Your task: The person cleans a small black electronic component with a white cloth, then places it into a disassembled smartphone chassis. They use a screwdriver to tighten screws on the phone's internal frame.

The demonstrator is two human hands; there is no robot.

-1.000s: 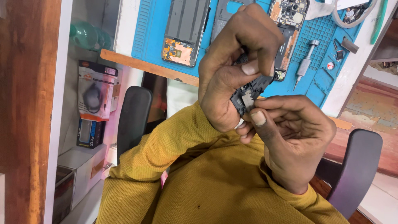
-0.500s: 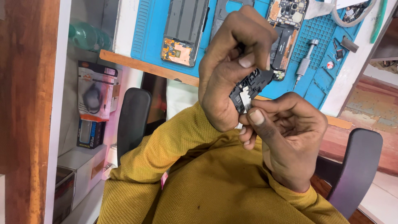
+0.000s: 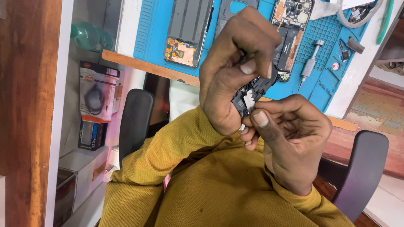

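Observation:
Both my hands are raised close in front of me, in yellow sleeves. My left hand point(image 3: 231, 75) curls around a small black phone part point(image 3: 255, 90), pinching it between thumb and fingers. A small silver metal piece point(image 3: 248, 101) sits on the part's lower end. My right hand point(image 3: 294, 138) is just below it, its thumb tip pressed against the silver piece and its fingers curled under the part. Most of the part is hidden by my fingers.
A blue work mat point(image 3: 153, 29) on the white bench carries an opened phone body point(image 3: 187, 29), a phone with its circuit board showing point(image 3: 290, 25) and a silver screwdriver point(image 3: 309, 65). A green bottle point(image 3: 88, 37) and boxed goods point(image 3: 97, 90) fill the left shelf. Black chair armrests point(image 3: 134, 122) flank me.
My left hand has tilted the black part a little upward and its fingers have shifted on it. My right thumb has stayed against the part's lower end.

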